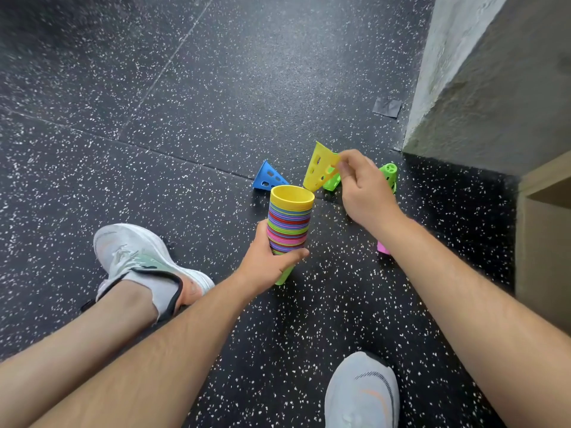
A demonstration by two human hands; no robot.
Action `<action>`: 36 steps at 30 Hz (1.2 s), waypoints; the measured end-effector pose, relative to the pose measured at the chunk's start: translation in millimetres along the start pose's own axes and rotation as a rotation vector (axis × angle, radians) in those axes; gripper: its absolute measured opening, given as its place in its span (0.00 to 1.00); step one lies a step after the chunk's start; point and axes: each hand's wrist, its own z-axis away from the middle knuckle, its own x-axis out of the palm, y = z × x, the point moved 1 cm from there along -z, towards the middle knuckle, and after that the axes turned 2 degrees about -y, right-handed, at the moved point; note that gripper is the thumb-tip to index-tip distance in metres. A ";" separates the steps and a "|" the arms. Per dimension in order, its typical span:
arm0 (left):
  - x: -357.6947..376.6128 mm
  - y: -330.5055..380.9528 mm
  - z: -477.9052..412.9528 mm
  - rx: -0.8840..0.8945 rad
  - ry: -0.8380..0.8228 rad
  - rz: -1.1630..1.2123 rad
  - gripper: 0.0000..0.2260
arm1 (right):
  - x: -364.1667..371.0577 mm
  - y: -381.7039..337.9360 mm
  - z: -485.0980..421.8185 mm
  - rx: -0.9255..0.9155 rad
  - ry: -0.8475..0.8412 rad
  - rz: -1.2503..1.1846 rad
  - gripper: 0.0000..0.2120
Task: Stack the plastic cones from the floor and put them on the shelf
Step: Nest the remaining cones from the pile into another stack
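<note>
Seen from above, a person crouches on a speckled black floor. The left hand grips a tall stack of coloured cones, held upright, open mouth up. The right hand pinches the wide rim of a yellow cone in its fingers. The cone tilts, its narrow end pointing down just above the far right edge of the stack's mouth. It looks ready to drop in once straightened. A blue cone, green cones and a pink cone lie on the floor beyond.
</note>
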 end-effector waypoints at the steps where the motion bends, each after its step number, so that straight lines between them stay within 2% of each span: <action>1: 0.3 0.9 0.5 0.001 -0.004 -0.010 0.32 | -2.4 -5.1 -1.9 -0.024 0.007 -0.015 0.09; 6: 1.6 0.1 1.0 -0.001 0.001 -0.003 0.32 | -6.4 -20.8 -4.4 -0.185 0.011 0.029 0.08; 8: 1.7 0.4 1.4 0.004 0.007 -0.001 0.32 | -2.3 -20.5 -4.3 -0.243 -0.089 0.093 0.09; 11: 2.5 1.9 0.9 0.014 0.011 0.002 0.30 | 7.7 -20.1 4.9 -0.348 -0.340 0.182 0.11; 13: 2.8 0.2 -0.7 0.017 0.005 0.013 0.32 | 11.9 -18.0 15.5 -0.295 -0.470 0.131 0.14; 14: 2.9 -1.1 -1.9 0.019 0.001 0.012 0.32 | 12.4 -14.7 19.4 -0.240 -0.482 0.096 0.15; 18: 4.2 1.9 -1.4 0.036 -0.034 -0.041 0.31 | 6.0 0.4 28.3 -0.119 -0.413 0.050 0.21; 22: 8.8 6.5 -1.5 0.059 -0.108 -0.105 0.31 | -11.9 21.6 45.6 -0.012 -0.171 0.137 0.17; 25: 13.2 8.3 -0.6 0.092 -0.169 -0.168 0.31 | -28.6 50.1 63.1 0.153 -0.006 0.282 0.17; 27: 16.0 9.6 0.3 0.108 -0.197 -0.188 0.31 | -37.7 68.4 72.1 0.271 0.003 0.373 0.20; 31: 17.6 7.3 1.1 0.133 -0.214 -0.198 0.31 | -43.1 82.8 82.3 0.423 -0.100 0.444 0.24; 36: 19.2 5.7 2.3 0.137 -0.220 -0.203 0.30 | -38.8 86.5 82.0 0.445 -0.089 0.390 0.16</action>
